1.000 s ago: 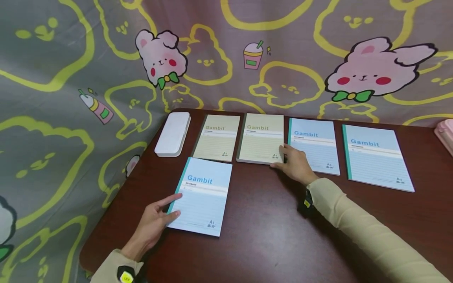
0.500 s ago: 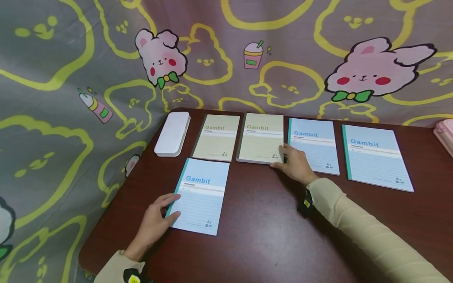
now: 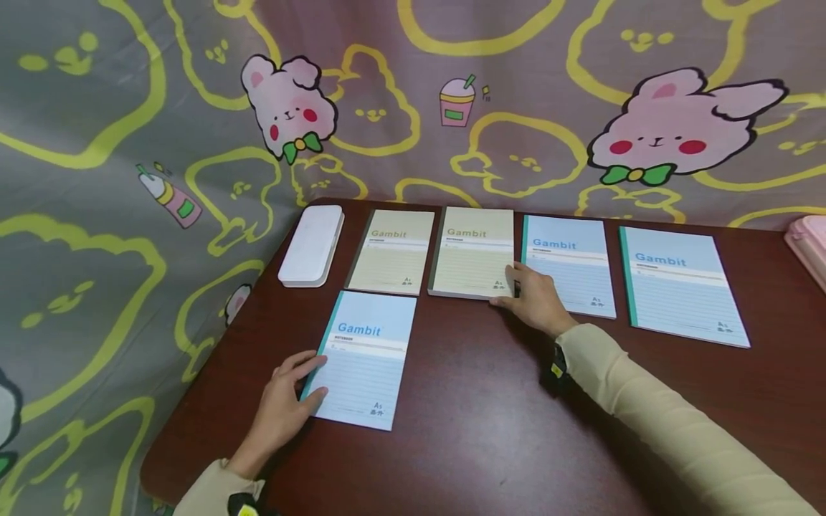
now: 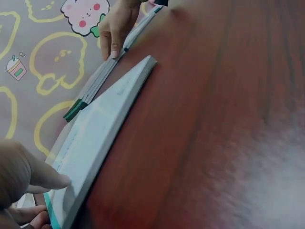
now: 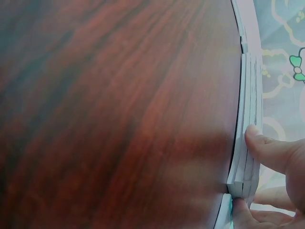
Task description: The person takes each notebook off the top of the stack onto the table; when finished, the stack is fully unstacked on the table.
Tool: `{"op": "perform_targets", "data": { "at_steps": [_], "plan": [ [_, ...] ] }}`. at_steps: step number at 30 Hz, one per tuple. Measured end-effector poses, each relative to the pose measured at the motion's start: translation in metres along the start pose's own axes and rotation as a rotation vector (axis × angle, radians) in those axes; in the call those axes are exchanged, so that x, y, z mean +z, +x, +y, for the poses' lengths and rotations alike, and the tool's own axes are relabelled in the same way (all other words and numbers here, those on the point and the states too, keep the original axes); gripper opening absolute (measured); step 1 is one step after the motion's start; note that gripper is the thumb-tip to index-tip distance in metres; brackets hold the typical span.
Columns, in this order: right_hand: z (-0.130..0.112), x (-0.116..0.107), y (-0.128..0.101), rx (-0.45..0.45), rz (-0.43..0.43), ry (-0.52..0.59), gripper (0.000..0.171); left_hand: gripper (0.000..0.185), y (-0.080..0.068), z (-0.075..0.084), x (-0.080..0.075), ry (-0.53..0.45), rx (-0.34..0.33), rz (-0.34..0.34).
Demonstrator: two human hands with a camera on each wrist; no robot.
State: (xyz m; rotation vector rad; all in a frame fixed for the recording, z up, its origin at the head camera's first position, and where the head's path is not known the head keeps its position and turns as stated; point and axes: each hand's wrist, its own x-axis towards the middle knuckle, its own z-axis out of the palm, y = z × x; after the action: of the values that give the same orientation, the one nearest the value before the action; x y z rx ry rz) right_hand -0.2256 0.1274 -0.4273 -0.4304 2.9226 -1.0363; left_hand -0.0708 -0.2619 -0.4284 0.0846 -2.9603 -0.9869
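The left hand [image 3: 279, 410] lies flat at the near left corner of the front blue notebook [image 3: 361, 357], fingers extended across its spine edge and thumb on the cover; nothing is gripped. Farther away, the right hand [image 3: 534, 301] touches the near right corner of the stacked green notebooks [image 3: 472, 251], thumb on the near edge and fingers on the side edge. The right wrist view is too close to show whether the corner is lifted. The left palm is hidden.

"Gambit" on the near blue notebook [image 3: 363, 358], "Gambit" and "A5" on the beige notebook [image 3: 473, 251]
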Motion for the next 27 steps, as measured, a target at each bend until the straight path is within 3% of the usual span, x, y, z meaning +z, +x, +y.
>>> {"op": "perform_targets", "data": {
  "at_steps": [3, 6, 13, 20, 23, 27],
  "plan": [
    [-0.001, 0.0, 0.0, -0.004, -0.004, -0.002, 0.03, 0.048, 0.006, 0.003, 0.0, -0.001, 0.03, 0.026],
    [-0.001, 0.0, 0.0, -0.005, -0.004, -0.011, 0.03, 0.055, 0.022, 0.014, -0.001, -0.017, 0.081, 0.053],
    [-0.001, -0.001, -0.001, 0.011, -0.001, -0.014, 0.03, 0.083, 0.085, 0.076, 0.004, -0.164, 0.233, -0.024],
    [-0.003, 0.0, 0.0, 0.013, 0.006, -0.016, 0.036, 0.099, 0.142, 0.133, 0.038, -0.286, 0.248, -0.224],
    [-0.003, 0.0, 0.0, 0.018, 0.01, -0.01, 0.037, 0.103, 0.159, 0.147, 0.055, -0.266, 0.236, -0.27],
    [-0.002, 0.0, 0.0, 0.038, 0.001, 0.001, 0.052, 0.109, 0.175, 0.155, 0.074, -0.197, 0.221, -0.284]
  ]
}}
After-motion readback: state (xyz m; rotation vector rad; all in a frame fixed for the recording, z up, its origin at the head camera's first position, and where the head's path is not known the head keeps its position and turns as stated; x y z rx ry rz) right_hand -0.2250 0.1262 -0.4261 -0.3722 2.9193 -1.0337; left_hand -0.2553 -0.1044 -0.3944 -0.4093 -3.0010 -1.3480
